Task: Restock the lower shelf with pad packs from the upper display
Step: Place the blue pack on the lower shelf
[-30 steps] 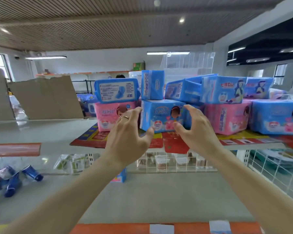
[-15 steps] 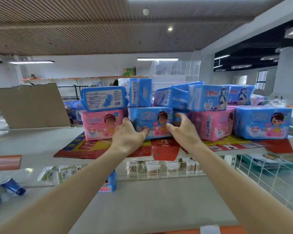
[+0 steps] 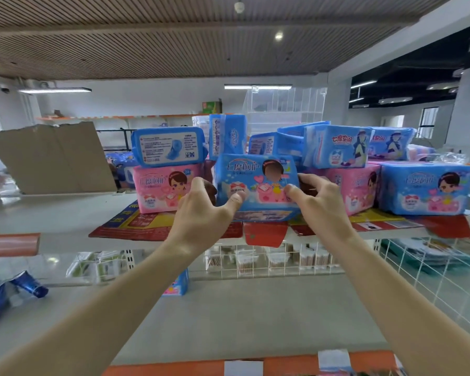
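From the head camera, the left hand [image 3: 201, 213] and the right hand [image 3: 319, 204] each grip one end of a blue pad pack [image 3: 257, 185] — thumbs on its front, fingers curled behind — and its front shows big white Chinese writing, a cartoon girl and a small "20". The pack sits at the front edge of the upper shelf [image 3: 52, 213], with a pink pad pack [image 3: 164, 189] just left of it, a blue pack showing its printed back [image 3: 168, 146] on top of that pink one, and more blue and pink packs to its right. Below the held pack lies the grey lower shelf [image 3: 242, 316] with one small pack [image 3: 178, 284] on it, and above it all runs a slatted ceiling [image 3: 147, 36] with lights.
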Available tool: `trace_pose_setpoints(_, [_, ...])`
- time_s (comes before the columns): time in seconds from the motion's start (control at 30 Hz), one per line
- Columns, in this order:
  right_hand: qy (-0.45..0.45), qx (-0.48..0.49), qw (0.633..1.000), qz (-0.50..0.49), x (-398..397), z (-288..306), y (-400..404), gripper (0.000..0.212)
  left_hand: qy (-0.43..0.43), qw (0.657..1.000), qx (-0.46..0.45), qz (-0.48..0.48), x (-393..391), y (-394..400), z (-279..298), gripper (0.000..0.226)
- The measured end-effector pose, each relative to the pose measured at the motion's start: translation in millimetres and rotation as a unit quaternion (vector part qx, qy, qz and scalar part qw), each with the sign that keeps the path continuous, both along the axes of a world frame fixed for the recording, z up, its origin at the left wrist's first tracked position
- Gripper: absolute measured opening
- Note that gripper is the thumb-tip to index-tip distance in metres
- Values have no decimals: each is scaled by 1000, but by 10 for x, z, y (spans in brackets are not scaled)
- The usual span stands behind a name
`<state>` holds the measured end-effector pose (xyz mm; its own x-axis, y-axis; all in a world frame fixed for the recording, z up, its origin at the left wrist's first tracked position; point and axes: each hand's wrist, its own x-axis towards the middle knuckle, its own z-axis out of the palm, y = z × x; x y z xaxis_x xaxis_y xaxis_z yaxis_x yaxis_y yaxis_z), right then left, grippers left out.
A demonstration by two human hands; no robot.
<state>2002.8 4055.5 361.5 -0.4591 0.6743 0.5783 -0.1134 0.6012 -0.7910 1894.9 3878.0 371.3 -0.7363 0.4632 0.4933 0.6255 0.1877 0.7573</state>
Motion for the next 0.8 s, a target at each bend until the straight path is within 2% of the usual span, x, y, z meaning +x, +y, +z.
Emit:
trace_pose_setpoints(0.13, [16, 22, 1000, -13, 86, -98, -85, 37, -22, 999, 29, -8, 35, -23, -86, 46])
trace_pose_setpoints(0.27, [53, 41, 998, -10, 229, -161, -243, 34, -10, 998, 61, -15, 68, -113, -226, 37])
trace_pose_setpoints(0.37, [83, 51, 994, 49, 357, -288, -410, 24, 6, 995, 94, -9, 157, -292, -377, 39])
trace_pose_setpoints(0.57, [133, 24, 975, 176, 516, -780, -713, 13, -74, 985, 153, -4, 419, -707, -840, 45])
trace_pose_setpoints(0.7, [81, -30, 978, 188, 491, -1165, -821, 16, -127, 983, 133, -5, 490, -938, -1230, 36])
trace_pose_setpoints(0.8, [20, -103, 971, 213, 401, -1389, -905, 17, -155, 983, 99, 17, 446, -1108, -1497, 38])
